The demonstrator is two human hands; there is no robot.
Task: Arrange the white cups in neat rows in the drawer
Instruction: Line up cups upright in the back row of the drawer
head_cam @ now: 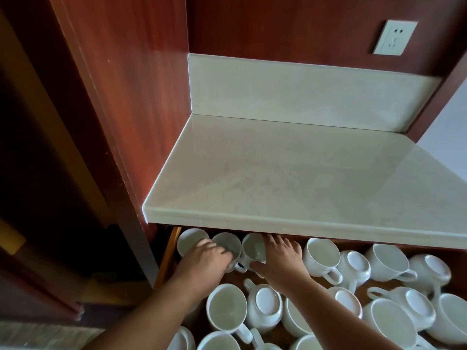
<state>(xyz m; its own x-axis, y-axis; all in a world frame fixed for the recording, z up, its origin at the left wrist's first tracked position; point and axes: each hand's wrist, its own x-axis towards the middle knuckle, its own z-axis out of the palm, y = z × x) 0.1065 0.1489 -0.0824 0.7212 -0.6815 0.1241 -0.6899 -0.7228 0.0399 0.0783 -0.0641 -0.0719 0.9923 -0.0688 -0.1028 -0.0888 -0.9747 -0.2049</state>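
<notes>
An open wooden drawer [168,251] under the counter holds several white cups. Three upright cups stand in a row at its back left: the first cup [190,239], the second cup [228,246] and the third cup [253,247]. My left hand [204,260] grips the second cup by its near side. My right hand [279,256] is wrapped around the third cup's right side. Elsewhere the cups lie jumbled, some upright like one cup [321,256], others upside down like another cup [265,303].
A pale stone countertop [303,178] overhangs the back of the drawer, hiding its rear. A red-brown wooden panel [113,109] stands to the left. A wall socket [394,37] sits at the upper right.
</notes>
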